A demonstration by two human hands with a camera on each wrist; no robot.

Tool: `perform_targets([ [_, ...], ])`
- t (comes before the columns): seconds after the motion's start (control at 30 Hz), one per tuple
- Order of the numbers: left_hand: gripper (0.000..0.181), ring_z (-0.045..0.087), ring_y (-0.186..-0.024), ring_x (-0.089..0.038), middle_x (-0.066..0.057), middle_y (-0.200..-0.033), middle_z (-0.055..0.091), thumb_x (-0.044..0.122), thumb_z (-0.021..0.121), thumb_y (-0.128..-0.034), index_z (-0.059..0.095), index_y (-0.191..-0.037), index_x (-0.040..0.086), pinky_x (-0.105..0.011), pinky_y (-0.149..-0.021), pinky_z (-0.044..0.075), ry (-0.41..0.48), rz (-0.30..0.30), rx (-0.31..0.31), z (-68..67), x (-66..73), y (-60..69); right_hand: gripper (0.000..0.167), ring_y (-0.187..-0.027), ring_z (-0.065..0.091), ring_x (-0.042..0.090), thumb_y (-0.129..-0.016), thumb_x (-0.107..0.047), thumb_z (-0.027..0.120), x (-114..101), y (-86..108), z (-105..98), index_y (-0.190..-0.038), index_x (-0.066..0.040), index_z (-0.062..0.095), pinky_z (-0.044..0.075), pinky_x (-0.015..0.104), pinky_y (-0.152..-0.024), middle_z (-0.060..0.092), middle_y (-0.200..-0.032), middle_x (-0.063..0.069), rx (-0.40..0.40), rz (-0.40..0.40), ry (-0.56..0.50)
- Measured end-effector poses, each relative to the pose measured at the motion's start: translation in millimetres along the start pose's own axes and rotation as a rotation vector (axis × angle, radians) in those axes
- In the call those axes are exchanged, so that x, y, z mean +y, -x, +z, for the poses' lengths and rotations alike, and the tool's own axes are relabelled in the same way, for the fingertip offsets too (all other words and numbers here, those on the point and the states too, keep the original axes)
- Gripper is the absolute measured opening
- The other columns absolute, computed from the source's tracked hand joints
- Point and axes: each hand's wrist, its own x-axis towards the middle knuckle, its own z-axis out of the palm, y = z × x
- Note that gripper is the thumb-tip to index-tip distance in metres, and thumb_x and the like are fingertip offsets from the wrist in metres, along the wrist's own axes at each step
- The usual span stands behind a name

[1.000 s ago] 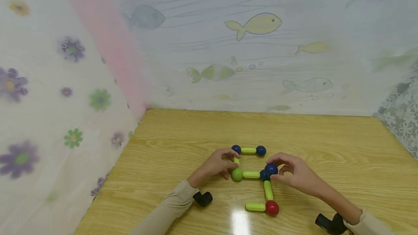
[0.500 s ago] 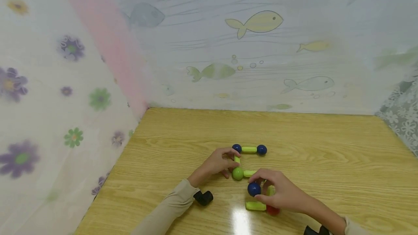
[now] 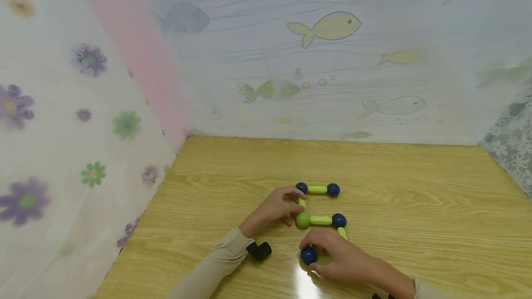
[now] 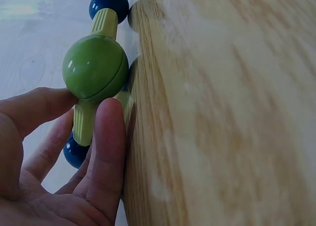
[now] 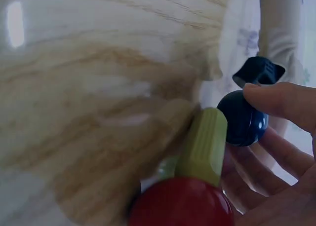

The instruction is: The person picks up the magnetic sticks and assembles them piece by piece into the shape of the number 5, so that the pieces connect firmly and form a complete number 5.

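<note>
My left hand pinches a yellow-green rod between a green ball and a far blue ball. Thumb and fingers of my right hand grip another blue ball at the free end of the nearest rod. They look in contact in the right wrist view. That rod's other end sits against a red ball, which my right hand hides in the head view. The balls and rods form a zigzag chain, with one more blue ball at its right bend.
The chain lies on a wood-grain table. A fish-patterned sheet hangs along the back edge, and a flowered sheet covers the left side. A black wrist camera sits by the left sleeve.
My right hand has carried the blue ball from above the right bend leftward and nearer to me, to the free end of the lowest rod. The left hand has stayed in place.
</note>
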Motion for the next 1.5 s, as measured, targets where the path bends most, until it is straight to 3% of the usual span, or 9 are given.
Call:
perform_targets([
  [0.17, 0.027, 0.064, -0.065, -0.020, -0.007, -0.094, 0.057, 0.016, 0.073, -0.0847, 0.066, -0.110, 0.013, -0.034, -0.049, 0.055, -0.002, -0.010, 0.002, 0.7, 0.9, 0.0, 0.027, -0.097, 0.053, 0.005, -0.084, -0.012, 0.071, -2.0, -0.4, 4.5, -0.109, -0.017, 0.062, 0.049, 0.028, -0.083, 0.055, -0.106, -0.011, -0.009, -0.046, 0.156],
  [0.6, 0.027, 0.064, -0.064, -0.021, -0.008, -0.094, 0.056, 0.017, 0.072, -0.0853, 0.066, -0.111, 0.012, -0.035, -0.050, 0.055, -0.004, -0.009, -0.004, -0.5, 3.3, 1.3, 0.034, -0.092, 0.051, 0.004, -0.085, -0.005, 0.067, -4.1, 3.9, 5.6, -0.115, -0.020, 0.061, 0.050, 0.025, -0.078, 0.050, -0.108, -0.009, -0.062, -0.058, 0.267],
  [1.0, 0.026, 0.064, -0.064, -0.021, -0.008, -0.095, 0.056, 0.017, 0.072, -0.0856, 0.066, -0.111, 0.013, -0.036, -0.050, 0.055, -0.006, -0.008, -0.009, -0.7, 1.6, 1.0, 0.033, -0.094, 0.050, 0.006, -0.085, -0.004, 0.067, -5.4, 3.3, 4.3, -0.115, -0.019, 0.062, 0.049, 0.025, -0.078, 0.049, -0.112, -0.007, -0.044, -0.094, 0.298],
  [1.27, 0.026, 0.064, -0.064, -0.022, -0.008, -0.094, 0.056, 0.017, 0.072, -0.0851, 0.066, -0.110, 0.012, -0.036, -0.049, 0.055, -0.003, -0.005, -0.008, -0.1, 1.0, 0.3, 0.030, -0.093, 0.050, 0.006, -0.088, -0.006, 0.065, -5.9, 5.1, 5.2, -0.114, -0.019, 0.062, 0.049, 0.026, -0.080, 0.049, -0.110, -0.009, -0.035, -0.054, 0.259],
  [1.5, 0.026, 0.064, -0.064, -0.021, -0.008, -0.093, 0.056, 0.016, 0.072, -0.0851, 0.066, -0.110, 0.012, -0.035, -0.049, 0.055, -0.006, -0.002, -0.003, -0.3, 0.7, 0.0, 0.030, -0.092, 0.050, 0.005, -0.088, -0.004, 0.065, -4.4, 5.3, 7.0, -0.114, -0.018, 0.061, 0.049, 0.025, -0.079, 0.050, -0.107, -0.008, -0.014, -0.084, 0.252],
])
